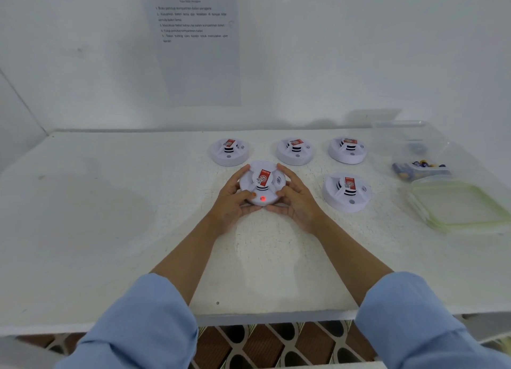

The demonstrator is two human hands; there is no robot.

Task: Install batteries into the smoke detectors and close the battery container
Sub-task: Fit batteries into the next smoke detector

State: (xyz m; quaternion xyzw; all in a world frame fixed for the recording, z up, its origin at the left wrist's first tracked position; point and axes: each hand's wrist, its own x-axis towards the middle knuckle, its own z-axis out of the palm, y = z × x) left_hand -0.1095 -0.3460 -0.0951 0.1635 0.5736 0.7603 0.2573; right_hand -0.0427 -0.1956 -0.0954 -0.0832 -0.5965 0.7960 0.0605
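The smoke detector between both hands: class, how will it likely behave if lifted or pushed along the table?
The smoke detector looks like a moulded plastic shell: probably stiff and fairly light. Low and wide, it should slide on the table rather than tip or roll. Its smooth rim may be slippery; the left hand and right hand cup both sides.

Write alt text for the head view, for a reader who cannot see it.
The left hand and right hand hold a white smoke detector with a lit red light at a table. Three more detectors sit behind it and a fourth detector to its right, near a container of batteries and its lid.
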